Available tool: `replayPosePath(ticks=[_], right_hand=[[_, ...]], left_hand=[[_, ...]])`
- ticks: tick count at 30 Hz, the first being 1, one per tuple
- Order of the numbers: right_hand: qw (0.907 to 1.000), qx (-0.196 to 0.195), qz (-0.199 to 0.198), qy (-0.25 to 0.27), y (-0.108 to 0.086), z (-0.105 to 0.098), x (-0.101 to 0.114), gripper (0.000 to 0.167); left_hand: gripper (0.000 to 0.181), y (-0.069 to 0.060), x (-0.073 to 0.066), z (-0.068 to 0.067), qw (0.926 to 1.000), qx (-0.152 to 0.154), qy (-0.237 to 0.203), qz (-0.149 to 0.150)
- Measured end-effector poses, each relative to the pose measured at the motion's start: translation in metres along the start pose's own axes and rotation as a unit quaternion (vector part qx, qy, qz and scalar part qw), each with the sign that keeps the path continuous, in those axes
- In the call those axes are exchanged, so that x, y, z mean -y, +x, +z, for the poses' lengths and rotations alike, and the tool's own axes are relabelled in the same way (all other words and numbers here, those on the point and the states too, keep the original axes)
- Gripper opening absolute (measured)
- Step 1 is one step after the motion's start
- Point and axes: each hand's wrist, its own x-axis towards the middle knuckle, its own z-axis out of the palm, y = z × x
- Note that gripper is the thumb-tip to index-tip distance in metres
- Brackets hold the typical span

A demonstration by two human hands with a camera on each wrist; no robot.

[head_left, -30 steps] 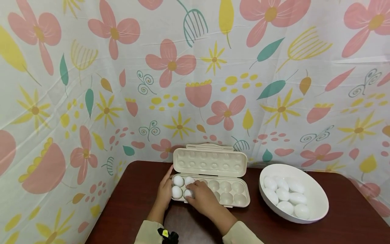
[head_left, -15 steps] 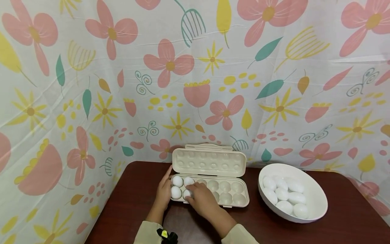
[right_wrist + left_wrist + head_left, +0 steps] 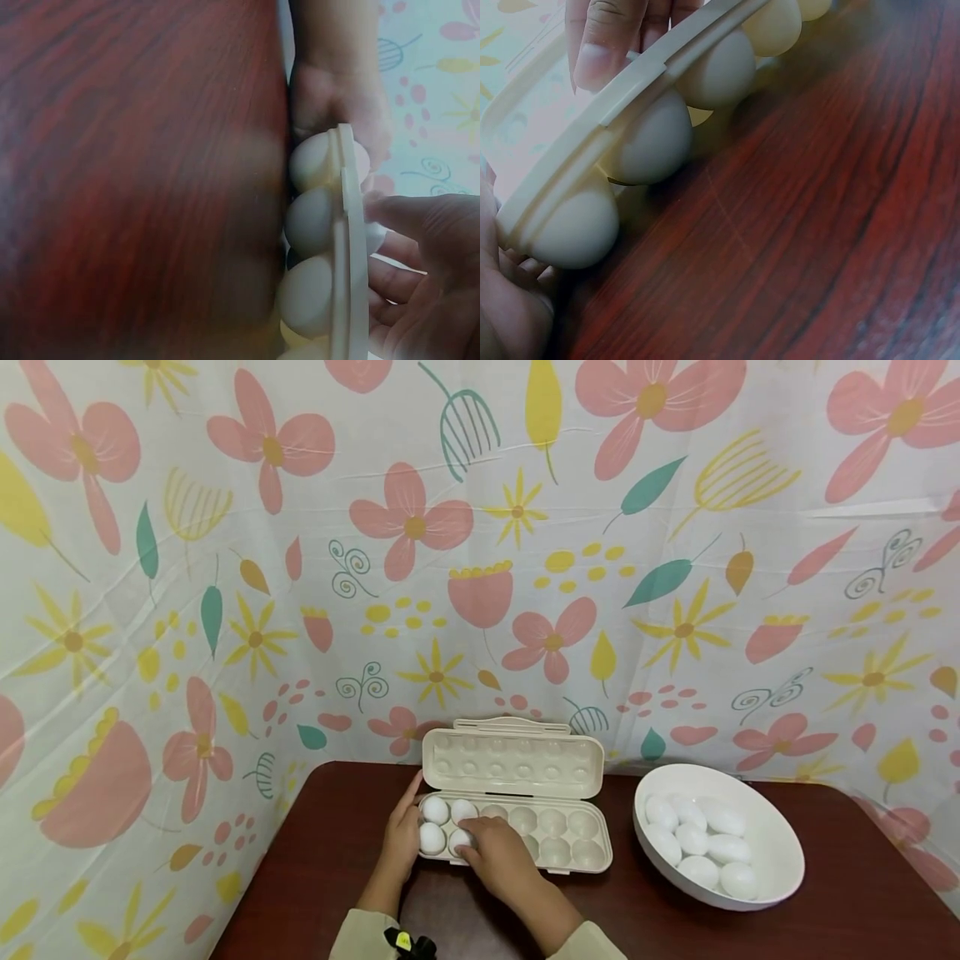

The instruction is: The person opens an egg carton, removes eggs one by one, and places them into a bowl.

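Our right hand (image 3: 497, 857) pinches an egg (image 3: 458, 841) in the carton (image 3: 517, 786), seemingly to seat it; our left hand (image 3: 402, 835), fingers extended, touches the carton's end, likely bracing it.

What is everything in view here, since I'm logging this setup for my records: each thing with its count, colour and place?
Carton: 1, cream, mid-table near the back, lid open
Carton eggs: 4 visible, white, in the carton's left end
Bowl: 1, white, on the table right of the carton
Bowl eggs: 8 visible, white, in the bowl
Table: 1, dark red-brown, under carton and bowl
Cloth: count unclear, white with pink, yellow and green print, behind and left of the table
Black item: 1, black with a yellow patch, by the left cuff
Sleeves: 2, beige, at the bottom edge
Left hand: 1, at the carton's left end
Right hand: 1, over the carton, pinching its nearer right egg
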Motion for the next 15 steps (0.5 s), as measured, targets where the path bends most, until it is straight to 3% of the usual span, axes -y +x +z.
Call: replayPosePath(ticks=[15], right_hand=[[0.9970, -0.019, 0.036, 0.067, -0.009, -0.013, 0.004, 0.036]], left_hand=[[0.063, -0.001, 0.000, 0.001, 1.0000, -0.006, 0.000, -0.003]])
